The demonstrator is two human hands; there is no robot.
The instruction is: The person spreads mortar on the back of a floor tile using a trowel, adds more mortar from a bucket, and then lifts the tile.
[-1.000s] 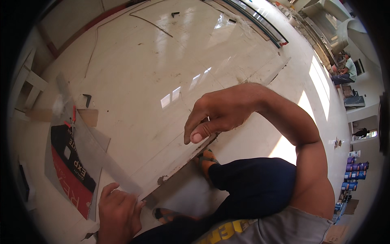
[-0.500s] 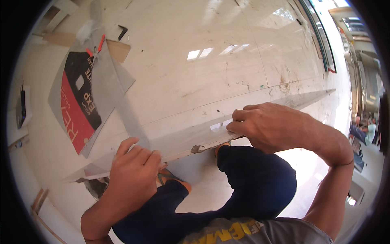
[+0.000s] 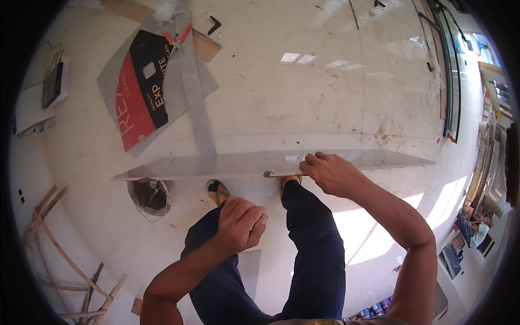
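Note:
A long, glossy grey tile point(image 3: 233, 164) stands tilted across the floor in front of my feet, its near edge chipped in one spot. My right hand point(image 3: 327, 172) pinches that edge right of the middle, fingers over the top. My left hand point(image 3: 240, 223) is off the tile, above my left thigh, with its fingers curled in and nothing visible in them. Under the tile's left end is a round container point(image 3: 150, 197) with dark grey, mortar-like material inside, partly covered by the tile. My sandalled feet point(image 3: 218, 190) are just on the near side of the edge.
Beyond the tile, red-handled pliers point(image 3: 177, 40) lie on a red and black printed sheet point(image 3: 141, 92). A brown cardboard piece point(image 3: 206, 47) and a black angle piece point(image 3: 215, 24) are beside them. Dark frame strips point(image 3: 450, 81) lie far right; wooden pieces point(image 3: 67, 265) lie at left.
My left hand has let go of the tile's edge and drawn back toward me. My right hand stays on the edge. The view has shifted, showing more floor near my legs.

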